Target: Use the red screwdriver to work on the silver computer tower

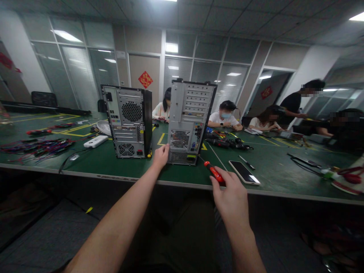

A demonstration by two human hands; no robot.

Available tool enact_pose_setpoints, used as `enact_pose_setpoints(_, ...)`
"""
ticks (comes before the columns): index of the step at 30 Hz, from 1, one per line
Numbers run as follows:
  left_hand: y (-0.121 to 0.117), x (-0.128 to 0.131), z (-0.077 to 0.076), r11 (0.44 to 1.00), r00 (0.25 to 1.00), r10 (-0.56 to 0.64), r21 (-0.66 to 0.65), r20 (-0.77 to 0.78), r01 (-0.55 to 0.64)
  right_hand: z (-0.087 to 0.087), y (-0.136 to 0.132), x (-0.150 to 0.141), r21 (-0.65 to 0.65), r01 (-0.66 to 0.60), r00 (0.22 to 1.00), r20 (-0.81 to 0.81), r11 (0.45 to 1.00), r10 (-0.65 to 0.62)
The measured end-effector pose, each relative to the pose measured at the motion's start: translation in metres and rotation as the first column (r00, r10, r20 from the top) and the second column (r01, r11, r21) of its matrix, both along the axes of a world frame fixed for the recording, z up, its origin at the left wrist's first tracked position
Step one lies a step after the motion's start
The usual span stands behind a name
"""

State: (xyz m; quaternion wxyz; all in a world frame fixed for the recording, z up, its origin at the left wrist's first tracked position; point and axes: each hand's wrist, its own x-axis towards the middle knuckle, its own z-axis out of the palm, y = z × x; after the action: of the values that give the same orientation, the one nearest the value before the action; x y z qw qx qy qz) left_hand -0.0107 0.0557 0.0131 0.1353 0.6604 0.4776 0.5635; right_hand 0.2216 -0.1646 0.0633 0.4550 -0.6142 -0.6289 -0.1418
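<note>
Two computer towers stand upright on the green table with their back panels facing me. At the lower left edge of the silver tower (178, 110), my left hand (160, 156) grips the side of the case, its fingers curled and partly hidden. My right hand (231, 189) is closed around the handle of a red screwdriver (214, 171). The thin shaft points up and left to the lower right corner of the silver tower; whether its tip touches is too small to tell. The black-sided tower (147, 121) is to the left, beside my left hand.
A phone (243, 172) and a slim pen-like tool (247, 162) lie right of my right hand. Black cables (237, 144) sit behind them. At left are a white power strip (96, 141) and tangled wires (36, 148). Several people sit across the green table (182, 181); one stands.
</note>
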Motion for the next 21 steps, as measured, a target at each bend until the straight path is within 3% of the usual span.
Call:
enact_pose_setpoints(8, -0.0002, 0.0006, 0.0001, 1.000, 1.000, -0.019, 0.001, 0.024, 0.019, -0.0011, 0.0056, 0.0004, -0.168, 0.086, 0.969, -0.217, 0.982, -0.122)
enact_pose_setpoints(13, -0.0013, 0.0006, 0.0008, 1.000, 1.000, -0.018, -0.005, 0.019, 0.018, -0.0023, 0.0037, 0.0032, 0.016, 0.030, 0.999, -0.038, 0.999, -0.029)
enact_pose_setpoints(17, -0.0003, 0.0002, -0.0003, 0.999, 0.999, -0.032, 0.013, 0.022, 0.032, -0.0015, 0.0005, 0.0034, 0.006, -0.020, 0.997, 0.075, 1.000, 0.019)
enact_pose_setpoints(21, -0.0008, 0.0001, 0.0003, 1.000, 0.999, -0.028, 0.003, 0.027, 0.028, -0.0009, 0.0001, 0.0021, -0.008, -0.009, 0.998, 0.064, 1.000, 0.010)
